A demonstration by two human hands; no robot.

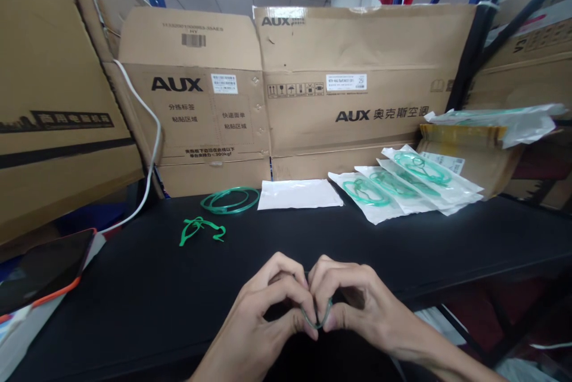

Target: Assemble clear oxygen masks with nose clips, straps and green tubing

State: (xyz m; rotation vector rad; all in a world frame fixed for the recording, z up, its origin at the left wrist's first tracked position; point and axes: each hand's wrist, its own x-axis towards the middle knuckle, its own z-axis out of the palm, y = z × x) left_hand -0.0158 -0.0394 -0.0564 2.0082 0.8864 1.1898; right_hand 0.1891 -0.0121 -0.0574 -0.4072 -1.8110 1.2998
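Observation:
Close to my body, past the table's near edge, my left hand (273, 304) and my right hand (361, 301) meet fingertip to fingertip. Both are closed in a pinch on a thin, clear greenish tube (318, 326), which bends in a small curve below the fingertips. Most of the tube is hidden behind my fingers. Ahead on the black table lies a coil of green tubing (230, 210). Nearer and to the left of it is a crumpled green strap (196, 228). A flat white pouch (300, 194) rests right of the coil.
Several white pouches with green tubing (367, 191) overlap at the right, against a brown carton (465, 134) with more pouches on top. Large AUX cardboard panels (304, 126) wall off the back. A phone (49, 269) with an orange edge and a white cable (154, 155) are at left.

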